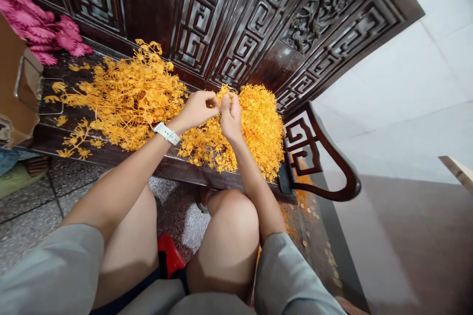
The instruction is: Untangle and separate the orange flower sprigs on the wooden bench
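My left hand [201, 107], with a white watch [167, 133] on its wrist, is raised over the yellow pieces, its thumb and fingers pinched. Right beside it, my right hand [230, 113] is closed too, fingertips almost touching those of the left. Whatever is between the fingers is too small to make out. A tangled heap of yellow plastic flower stems [129, 93] lies to the left of my hands. Small loose yellow flower pieces [203, 150] are spread below them, and a dense pile of yellow pieces [262, 128] rises to the right.
The dark wooden bench [170, 170] has a carved back [236, 19] and a curved armrest [353, 184] on the right. Pink flowers [44, 29] and a torn cardboard box [18, 78] with a metal wire are at the left. Yellow bits lie on the floor at right.
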Action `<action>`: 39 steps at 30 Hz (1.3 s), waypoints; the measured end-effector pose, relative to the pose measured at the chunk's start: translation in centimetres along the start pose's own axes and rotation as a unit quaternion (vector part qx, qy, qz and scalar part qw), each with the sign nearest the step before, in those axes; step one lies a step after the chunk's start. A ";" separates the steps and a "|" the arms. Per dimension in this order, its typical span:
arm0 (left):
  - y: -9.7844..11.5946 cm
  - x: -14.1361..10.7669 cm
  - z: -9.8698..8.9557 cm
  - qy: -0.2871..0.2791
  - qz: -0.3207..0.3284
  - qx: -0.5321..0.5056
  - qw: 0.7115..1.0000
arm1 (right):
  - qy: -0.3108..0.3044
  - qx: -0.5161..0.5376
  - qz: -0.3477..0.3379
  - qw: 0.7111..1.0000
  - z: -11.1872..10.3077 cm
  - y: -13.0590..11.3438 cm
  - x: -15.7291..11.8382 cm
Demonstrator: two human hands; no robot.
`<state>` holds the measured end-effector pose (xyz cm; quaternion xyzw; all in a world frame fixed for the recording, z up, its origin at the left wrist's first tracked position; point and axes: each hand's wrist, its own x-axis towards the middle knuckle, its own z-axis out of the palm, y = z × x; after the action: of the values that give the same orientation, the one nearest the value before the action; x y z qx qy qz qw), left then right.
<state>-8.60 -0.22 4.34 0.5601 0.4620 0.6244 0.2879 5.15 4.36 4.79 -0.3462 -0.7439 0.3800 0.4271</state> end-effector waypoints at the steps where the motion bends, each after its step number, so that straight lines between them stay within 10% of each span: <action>1: 0.0 -0.1 0.1 0.006 -0.002 -0.001 1.000 | 0.000 -0.009 -0.010 1.000 0.0 0.0 -0.1; 15: 0.4 0.0 1.1 0.023 -0.143 -0.193 0.971 | 0.119 -0.034 -0.027 0.992 -0.5 0.9 0.7; 29: 1.8 -0.4 2.1 -0.006 -0.241 -0.517 0.821 | -0.046 0.131 0.059 0.989 -0.3 -0.2 0.1; 39: 1.9 0.3 -1.3 -0.105 -0.266 -0.473 0.833 | -0.024 0.195 0.144 0.970 -3.6 -1.8 0.7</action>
<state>-9.67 -1.01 6.23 0.2730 0.2085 0.6036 0.7195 7.78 5.07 7.80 -0.3505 -0.6077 0.5838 0.4088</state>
